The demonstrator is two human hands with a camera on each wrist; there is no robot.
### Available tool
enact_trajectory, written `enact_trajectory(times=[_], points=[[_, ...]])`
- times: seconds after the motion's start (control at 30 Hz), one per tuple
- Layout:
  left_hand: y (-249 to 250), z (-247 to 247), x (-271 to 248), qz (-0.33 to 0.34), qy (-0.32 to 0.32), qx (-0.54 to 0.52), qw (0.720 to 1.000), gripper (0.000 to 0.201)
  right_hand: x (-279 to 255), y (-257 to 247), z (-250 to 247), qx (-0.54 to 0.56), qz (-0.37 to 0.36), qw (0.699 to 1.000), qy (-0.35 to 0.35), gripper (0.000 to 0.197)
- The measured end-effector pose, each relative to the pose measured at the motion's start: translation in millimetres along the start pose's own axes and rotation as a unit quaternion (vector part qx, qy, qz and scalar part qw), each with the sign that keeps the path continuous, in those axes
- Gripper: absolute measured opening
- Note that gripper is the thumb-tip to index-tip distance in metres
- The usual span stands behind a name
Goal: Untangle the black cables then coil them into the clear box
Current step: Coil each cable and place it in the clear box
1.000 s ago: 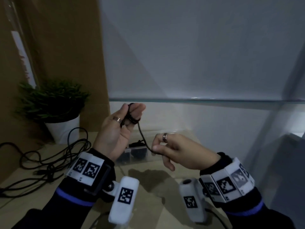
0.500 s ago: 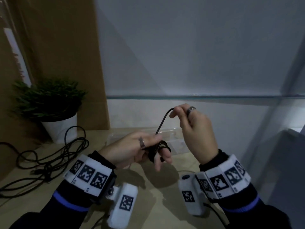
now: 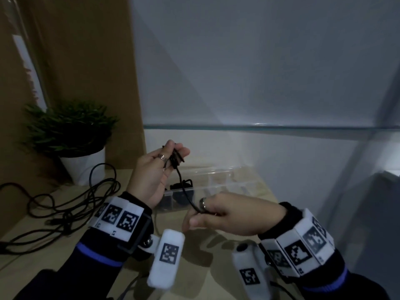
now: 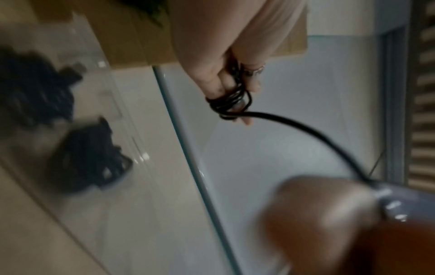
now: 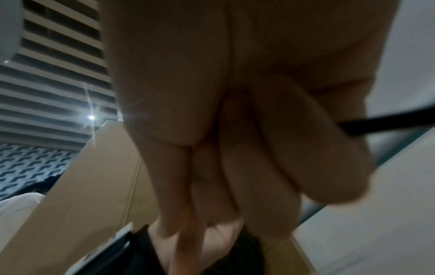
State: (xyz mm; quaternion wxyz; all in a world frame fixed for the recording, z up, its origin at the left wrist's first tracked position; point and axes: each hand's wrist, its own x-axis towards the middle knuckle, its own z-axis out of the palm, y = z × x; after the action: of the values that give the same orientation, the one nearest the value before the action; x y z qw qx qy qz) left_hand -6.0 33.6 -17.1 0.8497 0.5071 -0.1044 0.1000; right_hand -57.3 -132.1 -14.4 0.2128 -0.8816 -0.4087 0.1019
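A thin black cable (image 3: 183,187) is wound in several small loops (image 3: 175,159) round the fingers of my raised left hand (image 3: 173,152). From those loops it runs down to my right hand (image 3: 194,215), which pinches it low, in front of the clear box (image 3: 229,178). In the left wrist view the loops (image 4: 231,104) wrap two fingers and the cable (image 4: 329,141) arcs to the right hand (image 4: 329,214). In the right wrist view my fingers curl around the cable (image 5: 388,122). Coiled black cables (image 3: 180,192) lie in the box's left compartments.
A loose tangle of black cables (image 3: 65,202) sprawls over the wooden table (image 3: 205,267) at the left. A potted green plant (image 3: 71,131) stands behind it, by a brown panel. A glass shelf edge (image 3: 270,126) crosses above the box. A white wall is behind.
My left hand has risen with the loops while my right hand swung from above it down to below, so the cable now runs downward to the right hand.
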Motion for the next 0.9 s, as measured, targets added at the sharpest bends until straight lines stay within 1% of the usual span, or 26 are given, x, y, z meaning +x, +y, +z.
enact_trajectory(times=[0.03, 0.07, 0.1, 0.13, 0.17, 0.2, 0.23, 0.3, 0.33, 0.37, 0.4, 0.43, 0.47, 0.5, 0.53, 0.57, 0.6, 0.63, 0.67, 0.7, 0.8, 0.83, 0.9], points=[[-1, -4, 2, -0.005, 0.006, 0.030, 1.000, 0.030, 0, 1, -2, -0.002, -0.015, 0.999, 0.042, 0.026], [-2, -6, 3, -0.018, 0.007, 0.061, 0.998, 0.039, -1, 2, -4, 0.007, -0.026, 0.994, 0.105, 0.025], [-3, -6, 3, -0.039, 0.001, 0.089, 0.995, 0.049, -1, 4, -7, 0.030, -0.036, 0.982, 0.183, 0.023], [-3, -4, 1, -0.064, -0.014, 0.111, 0.992, 0.058, -2, 6, -10, 0.061, -0.052, 0.961, 0.264, 0.020], [-3, -1, -1, -0.089, -0.044, 0.131, 0.986, 0.064, -2, 8, -13, 0.088, -0.071, 0.935, 0.337, 0.017], [-2, 2, -6, -0.114, -0.088, 0.146, 0.979, 0.068, -1, 10, -15, 0.101, -0.085, 0.906, 0.402, 0.014], [-1, 6, -11, -0.135, -0.139, 0.158, 0.968, 0.066, 0, 13, -16, 0.107, -0.089, 0.878, 0.457, 0.012], [0, 12, -22, -0.152, -0.233, 0.172, 0.945, 0.047, 2, 21, -18, 0.127, -0.060, 0.832, 0.537, 0.011], [1, 13, -27, -0.146, -0.265, 0.176, 0.937, 0.036, 3, 27, -19, 0.138, -0.037, 0.815, 0.562, 0.009], [0, 14, -29, -0.132, -0.282, 0.176, 0.934, 0.028, 2, 33, -20, 0.145, -0.015, 0.803, 0.577, 0.008], [1, 14, -30, -0.120, -0.291, 0.168, 0.934, 0.023, 2, 40, -22, 0.144, 0.007, 0.802, 0.580, 0.007], [1, 13, -31, -0.109, -0.294, 0.152, 0.937, 0.016, 1, 46, -22, 0.128, 0.033, 0.814, 0.566, 0.008], [3, 14, -31, -0.101, -0.292, 0.121, 0.943, 0.011, 1, 51, -22, 0.091, 0.067, 0.839, 0.533, 0.010], [4, 14, -30, -0.094, -0.277, 0.085, 0.953, 0.012, 1, 55, -21, 0.040, 0.107, 0.872, 0.476, 0.012], [4, 14, -28, -0.089, -0.250, 0.042, 0.963, 0.013, 1, 55, -19, -0.004, 0.135, 0.908, 0.398, 0.015], [5, 15, -26, -0.083, -0.211, -0.003, 0.974, 0.012, 3, 52, -15, -0.025, 0.142, 0.939, 0.311, 0.018], [5, 15, -23, -0.076, -0.167, -0.046, 0.982, 0.015, 4, 47, -11, -0.018, 0.130, 0.964, 0.230, 0.021], [5, 14, -19, -0.066, -0.129, -0.081, 0.986, 0.019, 5, 41, -8, -0.003, 0.110, 0.980, 0.167, 0.024], [5, 13, -16, -0.059, -0.100, -0.103, 0.988, 0.022, 5, 34, -6, 0.004, 0.092, 0.987, 0.135, 0.026], [6, 12, -14, -0.054, -0.078, -0.110, 0.989, 0.026, 3, 28, -7, 0.002, 0.074, 0.988, 0.136, 0.027], [11, 10, -11, -0.051, -0.047, -0.103, 0.992, 0.042, -5, 20, -15, -0.010, 0.028, 0.972, 0.235, 0.024], [12, 11, -12, -0.052, -0.048, -0.105, 0.992, 0.045, -7, 19, -17, -0.017, 0.018, 0.969, 0.247, 0.023], [11, 13, -14, -0.058, -0.062, -0.101, 0.991, 0.050, -4, 19, -14, -0.053, 0.001, 0.972, 0.228, 0.022]])
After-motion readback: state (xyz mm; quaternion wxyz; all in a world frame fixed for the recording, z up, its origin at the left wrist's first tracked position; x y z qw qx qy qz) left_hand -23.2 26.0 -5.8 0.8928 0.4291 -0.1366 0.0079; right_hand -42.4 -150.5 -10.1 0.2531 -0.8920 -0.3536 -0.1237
